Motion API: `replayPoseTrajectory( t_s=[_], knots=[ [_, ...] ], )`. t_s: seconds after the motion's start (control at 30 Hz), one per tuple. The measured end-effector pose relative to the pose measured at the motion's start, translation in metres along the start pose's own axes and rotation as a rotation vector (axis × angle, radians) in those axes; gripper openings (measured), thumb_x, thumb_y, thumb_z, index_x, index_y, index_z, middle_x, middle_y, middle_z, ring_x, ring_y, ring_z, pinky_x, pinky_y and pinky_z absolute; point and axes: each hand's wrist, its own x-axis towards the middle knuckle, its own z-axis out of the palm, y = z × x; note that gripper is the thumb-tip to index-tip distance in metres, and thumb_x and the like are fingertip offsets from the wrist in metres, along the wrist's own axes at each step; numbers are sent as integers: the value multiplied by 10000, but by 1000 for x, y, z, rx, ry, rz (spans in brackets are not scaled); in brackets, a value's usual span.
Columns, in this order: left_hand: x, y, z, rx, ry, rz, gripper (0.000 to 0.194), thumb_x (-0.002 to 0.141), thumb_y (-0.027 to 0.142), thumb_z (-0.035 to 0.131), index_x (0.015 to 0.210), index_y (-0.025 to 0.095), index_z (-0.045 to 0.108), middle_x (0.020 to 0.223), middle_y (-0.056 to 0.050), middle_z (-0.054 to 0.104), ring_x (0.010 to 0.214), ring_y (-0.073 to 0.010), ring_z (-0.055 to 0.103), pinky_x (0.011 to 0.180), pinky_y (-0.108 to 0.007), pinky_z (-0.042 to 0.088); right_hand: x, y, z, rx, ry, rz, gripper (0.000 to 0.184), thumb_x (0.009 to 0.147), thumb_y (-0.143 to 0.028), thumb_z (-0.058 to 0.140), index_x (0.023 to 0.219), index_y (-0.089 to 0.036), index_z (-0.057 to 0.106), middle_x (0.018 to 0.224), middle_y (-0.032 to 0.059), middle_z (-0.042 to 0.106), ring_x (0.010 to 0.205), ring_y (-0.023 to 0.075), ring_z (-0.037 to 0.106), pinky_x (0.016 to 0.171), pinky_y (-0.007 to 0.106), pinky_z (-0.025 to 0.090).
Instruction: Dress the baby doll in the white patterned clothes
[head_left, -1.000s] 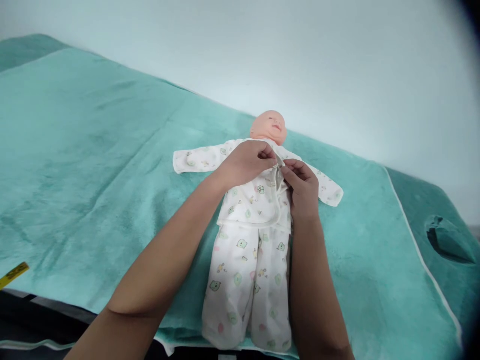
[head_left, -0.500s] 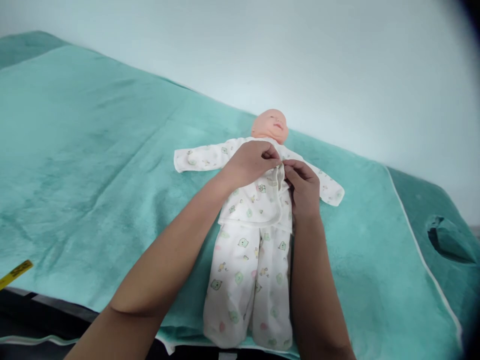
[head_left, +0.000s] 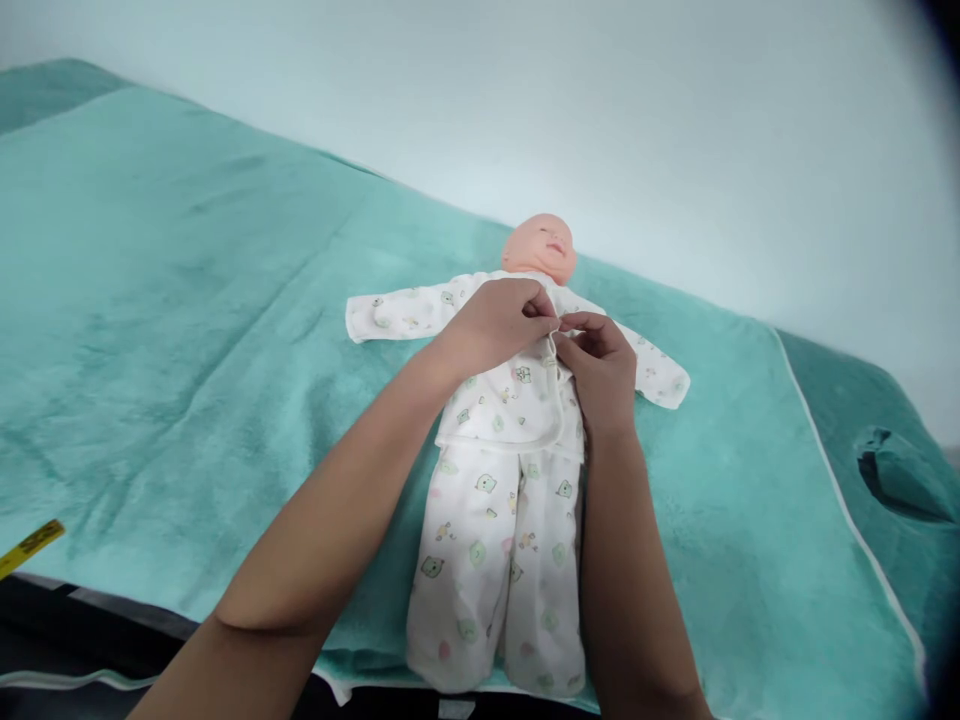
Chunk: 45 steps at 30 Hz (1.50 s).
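Note:
A baby doll [head_left: 541, 245] lies on its back, dressed in a white printed baby shirt [head_left: 499, 410] and matching trousers [head_left: 480, 560]. Both shirt sleeves are spread out to the sides. At the chest, my left hand [head_left: 502, 318] pinches the edge of the shirt's front opening between thumb and fingertips. My right hand [head_left: 604, 365] meets it there, with thumb and finger closed on the same front edge. The fingertips of the two hands nearly touch. Whatever small fastener may lie between them is hidden by the fingers.
A teal plush cover [head_left: 187, 330] with white piping spreads under the doll. To the right, the darker teal surface has a face-sized hole [head_left: 904, 478]. A pale wall [head_left: 600, 120] stands behind. A yellow strip [head_left: 31, 548] pokes in at the left edge.
My right hand has shifted slightly left, its thumb now closer to my left fingertips at the shirt's front edge. The doll stays in place.

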Motion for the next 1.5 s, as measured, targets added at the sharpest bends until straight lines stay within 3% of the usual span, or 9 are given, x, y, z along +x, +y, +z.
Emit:
replayPoseTrajectory(
  t_s=[0.2, 0.4, 0.67, 0.83, 1.03, 1.17, 1.27, 1.4, 1.5],
  knots=[
    [0, 1, 4, -4, 40, -35, 84, 756, 230, 610, 816, 198, 659, 830, -32, 688, 717, -152, 593, 598, -274, 435, -2, -3, 1, -64, -8, -52, 183, 775, -280, 727, 955, -253, 703, 835, -16, 627, 648, 110, 469, 592, 250, 405],
    [1, 0, 4, -79, 25, -57, 214, 665, 128, 614, 868, 193, 626, 830, -29, 680, 721, -155, 601, 589, -266, 447, 1, 1, -2, -21, -49, -76, 208, 773, -229, 712, 979, -254, 698, 874, -13, 619, 705, 116, 492, 657, 257, 427],
    [1, -2, 0, -200, -26, -45, 196, 694, 133, 616, 880, 194, 608, 821, -22, 648, 718, -133, 586, 597, -254, 444, 2, 4, 0, -44, -31, -83, 201, 782, -266, 733, 973, -245, 675, 909, -12, 624, 733, 119, 512, 693, 264, 440],
    [-5, 1, -11, -44, 10, -21, 73, 726, 209, 630, 797, 198, 635, 804, -20, 649, 727, -141, 572, 618, -266, 425, -3, -6, -4, -204, -17, -51, 230, 824, -420, 732, 778, -231, 609, 686, -30, 555, 614, 122, 462, 571, 267, 377],
    [-16, 6, -27, 101, -330, 46, 116, 745, 302, 626, 741, 230, 716, 755, -2, 673, 681, -141, 583, 586, -264, 374, -21, -49, -18, -571, -346, -27, 277, 811, -430, 744, 692, -229, 595, 643, -13, 606, 556, 126, 452, 493, 280, 300],
    [-19, 5, -25, 161, -394, 67, 107, 720, 293, 647, 766, 255, 736, 775, 3, 689, 664, -140, 586, 570, -262, 360, -27, -59, -21, -662, -389, 1, 196, 818, -314, 712, 675, -227, 610, 648, -10, 620, 558, 126, 462, 484, 276, 298],
    [-20, 5, -24, 215, -413, 88, 84, 708, 268, 647, 721, 255, 729, 753, -5, 686, 640, -145, 572, 556, -273, 348, -23, -51, -25, -524, -390, 78, 192, 852, -314, 684, 693, -216, 636, 617, -18, 605, 546, 115, 473, 496, 264, 339],
    [-21, 7, -25, 182, -390, 74, 75, 702, 265, 648, 676, 247, 716, 697, -9, 670, 608, -143, 558, 535, -273, 339, -16, -33, -34, -126, -431, 214, 263, 837, -442, 734, 768, -199, 664, 618, -10, 626, 562, 127, 566, 532, 257, 442],
    [-21, 10, -21, 77, -325, 73, 88, 716, 283, 650, 712, 238, 725, 711, -6, 676, 611, -135, 569, 536, -264, 358, -13, -23, -35, 43, -402, 234, 315, 800, -474, 778, 733, -196, 646, 556, -18, 612, 496, 113, 539, 486, 237, 418]
  ],
)
